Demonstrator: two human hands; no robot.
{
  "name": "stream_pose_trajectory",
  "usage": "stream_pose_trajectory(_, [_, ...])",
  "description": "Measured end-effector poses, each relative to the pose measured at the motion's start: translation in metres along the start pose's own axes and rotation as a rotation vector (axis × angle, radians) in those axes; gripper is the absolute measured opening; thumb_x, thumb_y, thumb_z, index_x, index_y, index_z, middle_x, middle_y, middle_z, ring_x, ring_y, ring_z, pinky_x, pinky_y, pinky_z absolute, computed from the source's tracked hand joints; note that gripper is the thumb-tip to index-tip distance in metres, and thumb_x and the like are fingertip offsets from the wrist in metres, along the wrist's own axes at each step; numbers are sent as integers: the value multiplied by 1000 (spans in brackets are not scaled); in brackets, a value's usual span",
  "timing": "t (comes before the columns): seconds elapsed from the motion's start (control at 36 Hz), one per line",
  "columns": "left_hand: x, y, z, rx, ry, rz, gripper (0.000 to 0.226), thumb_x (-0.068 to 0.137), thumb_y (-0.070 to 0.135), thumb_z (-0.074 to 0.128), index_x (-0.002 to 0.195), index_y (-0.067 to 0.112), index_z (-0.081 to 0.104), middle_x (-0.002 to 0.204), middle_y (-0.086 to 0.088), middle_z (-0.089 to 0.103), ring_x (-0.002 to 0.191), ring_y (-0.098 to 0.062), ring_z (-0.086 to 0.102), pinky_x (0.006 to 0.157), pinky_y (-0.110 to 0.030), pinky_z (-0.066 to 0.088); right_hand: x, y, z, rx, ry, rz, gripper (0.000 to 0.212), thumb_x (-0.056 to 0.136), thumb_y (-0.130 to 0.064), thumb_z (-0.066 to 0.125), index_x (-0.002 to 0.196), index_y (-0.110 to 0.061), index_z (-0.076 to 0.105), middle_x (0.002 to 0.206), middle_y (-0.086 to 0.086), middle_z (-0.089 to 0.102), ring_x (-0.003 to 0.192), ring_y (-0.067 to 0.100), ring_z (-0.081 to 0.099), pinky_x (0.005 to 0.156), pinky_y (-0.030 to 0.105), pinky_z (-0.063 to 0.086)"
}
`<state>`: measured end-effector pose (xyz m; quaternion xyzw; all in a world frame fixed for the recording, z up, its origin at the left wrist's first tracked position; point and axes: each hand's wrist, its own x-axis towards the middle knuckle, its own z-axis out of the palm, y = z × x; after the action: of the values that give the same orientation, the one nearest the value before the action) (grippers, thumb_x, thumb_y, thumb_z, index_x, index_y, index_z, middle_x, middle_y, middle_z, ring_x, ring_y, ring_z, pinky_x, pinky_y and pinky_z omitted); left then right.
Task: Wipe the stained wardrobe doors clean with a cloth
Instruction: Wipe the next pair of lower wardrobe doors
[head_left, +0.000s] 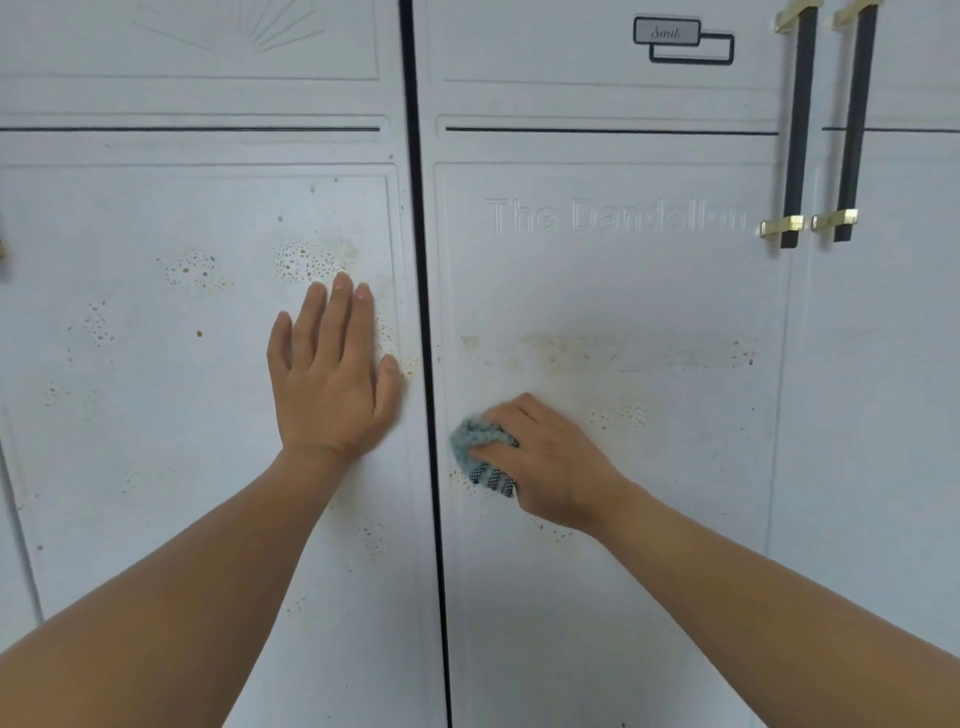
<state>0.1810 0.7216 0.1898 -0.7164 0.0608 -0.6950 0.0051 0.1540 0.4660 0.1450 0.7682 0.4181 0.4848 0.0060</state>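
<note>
Right hand (545, 462) grips cloth (480, 452) on right door (623, 291); left hand (332, 374) flat, open, bracing left door (156, 364); risk: smearing stains (306, 260) with soiled cloth.

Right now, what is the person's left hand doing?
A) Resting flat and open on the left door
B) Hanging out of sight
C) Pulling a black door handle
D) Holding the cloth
A: the left hand lies flat, fingers spread, on the left door, while the right hand grips the cloth.

A home: white wardrobe doors (597, 286), black-and-gold handles (795, 130).
</note>
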Motion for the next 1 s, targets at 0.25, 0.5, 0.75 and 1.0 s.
stream_pose_trajectory(0.25, [1,1,-1,6,-34,-5,71,99,39,39,163,11,30,170,-10,28,158,-30,21,127,-55,16,42,71,-72,-99,584,595,39,78,1,54,113,-6,70,108,24,56,96,39,53,81,24,33])
stream_pose_trajectory(0.5, [1,3,-4,-4,-45,-23,71,99,39,40,163,12,31,170,-10,28,159,-30,20,127,-55,16,18,48,-45,-66,311,351,36,87,-11,50,116,-4,71,111,20,61,97,34,50,78,30,43])
stream_pose_trajectory(0.75, [0,5,-5,-10,-47,-29,71,99,40,38,164,12,29,171,-10,27,159,-30,21,128,-53,13,14,40,-38,-38,339,449,44,83,-9,46,119,-5,70,112,21,59,96,38,52,77,39,53])
stream_pose_trajectory(1.0, [1,4,-4,1,-42,-24,72,98,40,40,164,13,28,171,-10,27,159,-30,20,128,-53,13,1,16,-15,-16,360,504,43,85,-9,44,118,-7,71,112,19,60,99,36,53,74,43,57])
